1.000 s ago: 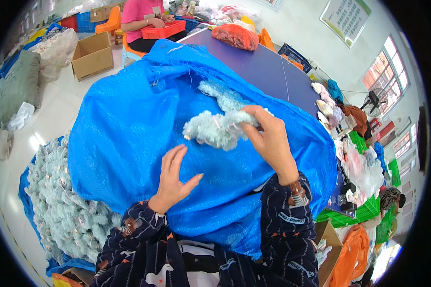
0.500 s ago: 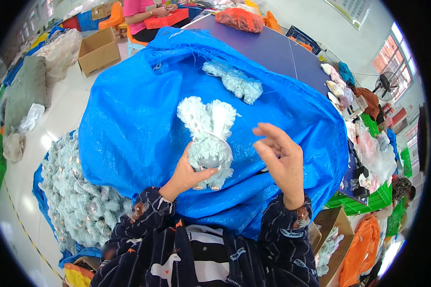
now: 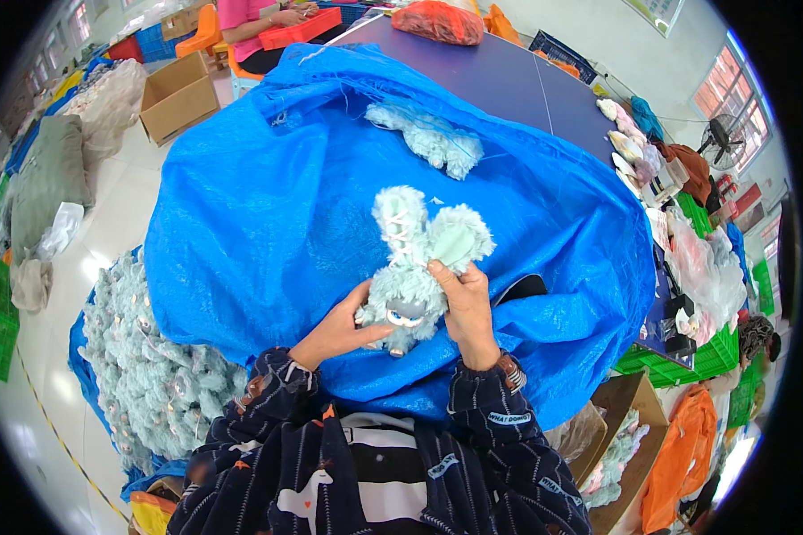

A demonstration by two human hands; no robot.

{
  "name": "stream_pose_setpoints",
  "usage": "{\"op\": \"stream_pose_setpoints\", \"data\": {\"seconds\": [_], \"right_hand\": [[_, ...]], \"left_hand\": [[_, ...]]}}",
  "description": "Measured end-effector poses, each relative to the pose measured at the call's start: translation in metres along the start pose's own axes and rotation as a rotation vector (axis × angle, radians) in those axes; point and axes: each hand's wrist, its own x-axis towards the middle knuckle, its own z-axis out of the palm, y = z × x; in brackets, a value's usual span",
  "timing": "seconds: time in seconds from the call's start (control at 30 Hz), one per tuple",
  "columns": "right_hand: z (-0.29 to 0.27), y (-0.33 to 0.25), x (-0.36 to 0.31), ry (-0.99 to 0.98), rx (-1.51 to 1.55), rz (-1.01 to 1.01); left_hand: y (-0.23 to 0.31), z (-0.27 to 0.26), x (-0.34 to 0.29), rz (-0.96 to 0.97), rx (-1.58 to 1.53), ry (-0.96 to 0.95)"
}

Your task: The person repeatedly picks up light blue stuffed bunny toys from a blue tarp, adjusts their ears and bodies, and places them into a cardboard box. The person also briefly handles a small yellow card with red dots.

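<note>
A pale mint plush toy (image 3: 410, 290) with long ears and a grey face with blue eyes is held between both hands over the blue plastic sheet (image 3: 241, 250). My left hand (image 3: 337, 330) is closed round the toy's left side, thumb across its lower body. My right hand (image 3: 467, 308) pinches the toy by the base of its right ear, thumb on top. White lacing shows on the left ear. Farther off on the sheet lies another mint plush toy (image 3: 428, 138), partly under the sheet's fold. A dark rounded object (image 3: 522, 289) shows beside my right hand, mostly covered.
A large heap of mint plush toys (image 3: 152, 366) lies at the lower left. A cardboard box (image 3: 629, 446) with plush pieces stands at the lower right. Past the sheet is a blue table (image 3: 500, 85) with a red bag (image 3: 437, 22). A person in pink (image 3: 245, 22) sits beyond, holding a red tray.
My right hand has come down and left from the air onto the toy. The toy's ears have swung to the right and spread apart, and its face shows more.
</note>
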Motion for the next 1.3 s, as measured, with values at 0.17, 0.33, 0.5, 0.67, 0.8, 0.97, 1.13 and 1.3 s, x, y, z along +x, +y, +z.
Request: {"op": "stream_pose_setpoints", "data": {"seconds": [0.17,0.33,0.5,0.67,0.8,0.97,1.13,1.3], "right_hand": [[-0.004,0.006,0.005,0.013,0.142,0.041],[-0.005,0.015,0.008,0.014,0.206,0.068],[-0.007,0.005,0.006,0.020,0.221,0.033],[-0.005,0.004,-0.024,-0.029,-0.566,-0.248],[0.004,0.004,-0.038,-0.049,-1.065,-0.547],[0.005,0.008,-0.036,-0.059,-0.997,-0.453],[0.004,0.018,-0.039,0.043,-0.266,0.140],[0.003,0.011,-0.038,0.019,-0.036,0.219]], "left_hand": [[-0.014,-0.010,-0.004,-0.163,0.006,-0.119],[-0.021,0.011,0.005,-0.044,-0.112,-0.033],[-0.007,0.014,0.008,-0.062,-0.231,-0.011],[-0.001,0.006,0.007,-0.042,-0.356,0.023],[0.006,0.005,0.010,-0.057,-0.453,0.002],[0.001,0.006,0.011,-0.089,-0.344,-0.048],[-0.007,0.007,0.007,-0.095,-0.373,0.039],[-0.017,0.005,0.009,-0.096,-0.466,0.158]]}}
